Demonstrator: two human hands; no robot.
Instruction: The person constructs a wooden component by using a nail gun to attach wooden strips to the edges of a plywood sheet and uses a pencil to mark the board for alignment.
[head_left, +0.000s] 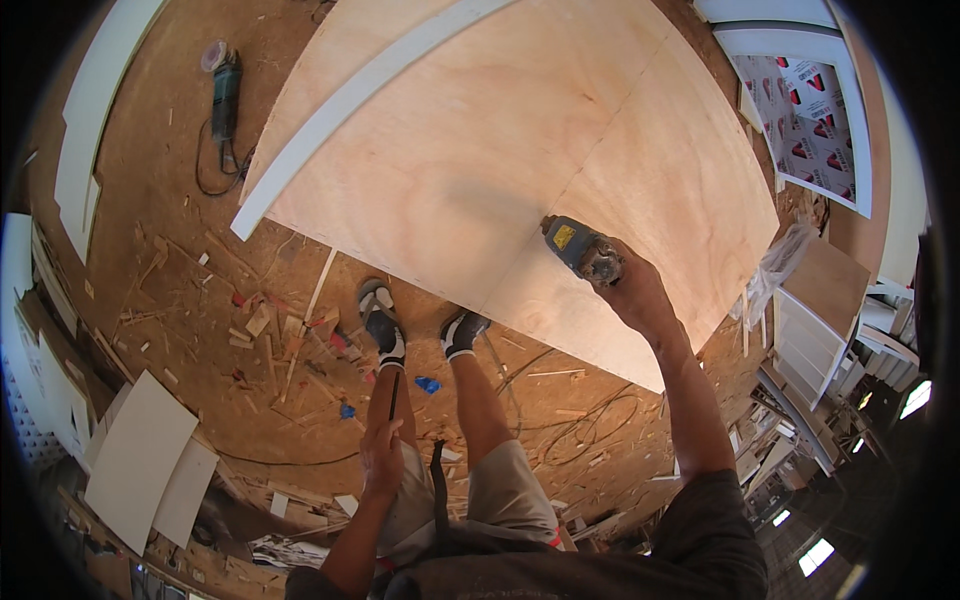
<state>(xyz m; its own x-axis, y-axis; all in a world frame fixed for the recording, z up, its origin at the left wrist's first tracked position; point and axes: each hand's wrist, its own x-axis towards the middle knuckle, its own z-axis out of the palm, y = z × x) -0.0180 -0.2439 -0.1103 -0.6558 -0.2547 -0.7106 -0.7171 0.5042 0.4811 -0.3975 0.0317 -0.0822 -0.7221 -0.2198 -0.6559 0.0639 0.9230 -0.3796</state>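
My right hand (630, 292) is closed around a dark grey power tool (570, 243) with a yellow label and a worn rounded end, which looks like a nail gun. Its nose points left over a large pale plywood panel (420, 200), close to a dotted line running across the wood. Whether the nose touches the panel I cannot tell. By my left leg, my left hand (380, 458) hangs low with its fingers closed on a thin dark strip (394, 397). Across the panel's left part lies a long white strip (370, 95), its end jutting past the edge.
A green angle grinder (226, 95) with its cord lies left of the panel. Wood scraps (258, 320) and a dark cable (600, 425) litter the floor near my feet. White boards (140, 460) lean at lower left; a white-framed panel (815, 120) stands at upper right.
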